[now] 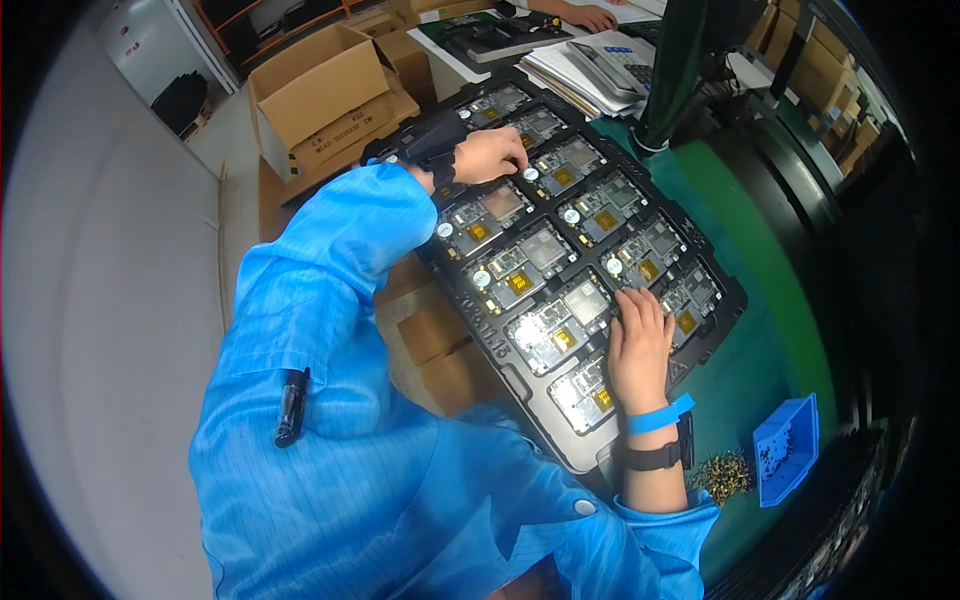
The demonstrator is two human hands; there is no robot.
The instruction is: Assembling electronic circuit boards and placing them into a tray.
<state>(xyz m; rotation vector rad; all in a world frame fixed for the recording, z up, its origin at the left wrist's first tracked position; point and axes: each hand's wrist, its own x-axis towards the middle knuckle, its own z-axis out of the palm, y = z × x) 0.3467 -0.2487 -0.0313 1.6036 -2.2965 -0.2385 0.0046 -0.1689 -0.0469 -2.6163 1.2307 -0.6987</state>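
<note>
A black plastic tray (738, 297) lies slanted before me, with several circuit boards in its pockets. Each visible board carries metal shields and an amber patch, and some bear a round white sticker. My left hand (488, 157) reaches over the far left part of the tray, fingers curled down beside a board (565, 167). Whatever its fingertips pinch, if anything, is hidden. Toward the near right, my right hand (642, 350) rests with fingers stretched out over the edges of two boards, one being the board (690, 310) at its right. Nothing shows in its grasp.
A blue bin (787, 450) with small dark parts stands at the near right, beside a pile of small brass-coloured pieces (725, 475) on the green mat (715, 400). Cardboard boxes (320, 100) stand at left. Papers (570, 80) and another person's hand (592, 18) are beyond the tray.
</note>
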